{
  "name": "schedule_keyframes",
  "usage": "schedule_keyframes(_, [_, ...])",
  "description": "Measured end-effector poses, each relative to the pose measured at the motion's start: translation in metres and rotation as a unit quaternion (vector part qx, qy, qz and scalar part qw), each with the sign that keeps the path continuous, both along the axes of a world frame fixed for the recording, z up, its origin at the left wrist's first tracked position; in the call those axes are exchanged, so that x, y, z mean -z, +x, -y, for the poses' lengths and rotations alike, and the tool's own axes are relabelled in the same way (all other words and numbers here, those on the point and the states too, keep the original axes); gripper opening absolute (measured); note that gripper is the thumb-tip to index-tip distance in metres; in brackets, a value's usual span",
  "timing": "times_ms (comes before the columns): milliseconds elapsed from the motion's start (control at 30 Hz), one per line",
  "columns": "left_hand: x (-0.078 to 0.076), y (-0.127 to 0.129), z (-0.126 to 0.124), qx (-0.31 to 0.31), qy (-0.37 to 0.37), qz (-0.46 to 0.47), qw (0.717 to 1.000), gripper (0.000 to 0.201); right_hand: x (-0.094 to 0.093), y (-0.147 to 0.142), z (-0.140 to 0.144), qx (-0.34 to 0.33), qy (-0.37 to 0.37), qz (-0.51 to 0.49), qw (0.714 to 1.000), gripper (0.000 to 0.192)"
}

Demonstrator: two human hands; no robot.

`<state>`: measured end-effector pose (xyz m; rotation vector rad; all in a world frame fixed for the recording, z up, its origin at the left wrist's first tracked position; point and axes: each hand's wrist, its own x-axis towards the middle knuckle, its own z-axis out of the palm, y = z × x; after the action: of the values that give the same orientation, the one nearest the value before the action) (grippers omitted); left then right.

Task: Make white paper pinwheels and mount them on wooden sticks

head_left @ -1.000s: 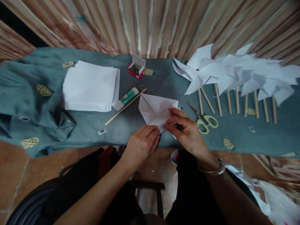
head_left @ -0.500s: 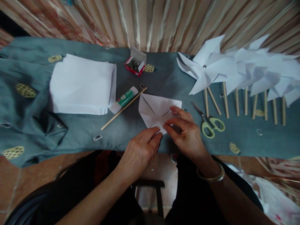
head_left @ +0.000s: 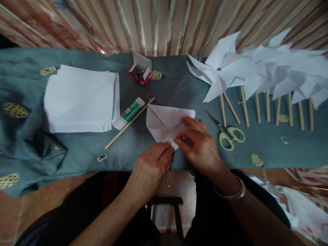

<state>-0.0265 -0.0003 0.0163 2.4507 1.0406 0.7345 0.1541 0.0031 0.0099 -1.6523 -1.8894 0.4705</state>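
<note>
Left grip point(head_left: 151, 164) and right grip point(head_left: 201, 147) hold slit paper point(head_left: 166, 119); narrow end point(head_left: 175, 145) points nearward, far edge point(head_left: 171, 109) left-right, long axis unclear.

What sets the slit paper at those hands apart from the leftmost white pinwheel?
The slit paper is touched by the left hand and right hand; the leftmost pinwheel lies untouched. The pinwheel has a shiny pin at its centre; the paper shows none. The paper looks smaller than the pinwheel. Both are white.
</note>
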Motion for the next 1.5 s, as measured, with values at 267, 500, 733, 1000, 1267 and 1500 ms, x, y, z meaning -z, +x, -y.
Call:
schedule_keyframes(267, [-0.001,0.0,0.0,-0.003,0.005,-0.008,1.0,0.017,-0.001,-0.001,-0.001,0.004,-0.004,-0.004,1.0,0.01])
schedule_keyframes(500, [-0.001,-0.001,0.001,-0.006,0.007,-0.01,1.0,0.017,0.001,-0.001,-0.001,0.006,-0.004,-0.005,1.0,0.012])
schedule_keyframes(733, [0.0,-0.001,0.001,-0.005,0.003,-0.012,1.0,0.017,0.001,-0.003,0.001,0.001,0.008,0.011,1.0,0.012])
schedule_keyframes(1000, [0.0,0.0,-0.001,-0.003,0.0,-0.012,1.0,0.018,0.005,-0.008,0.006,-0.045,0.065,0.057,0.995,0.021])
schedule_keyframes(1267, [0.0,-0.001,-0.001,-0.001,-0.004,-0.014,1.0,0.017,0.009,-0.016,0.012,-0.061,0.078,0.12,0.988,0.026])
schedule_keyframes(1500, [-0.001,-0.001,-0.004,0.008,-0.007,-0.02,1.0,0.018,0.009,-0.02,0.013,-0.071,0.096,0.171,0.978,0.028])
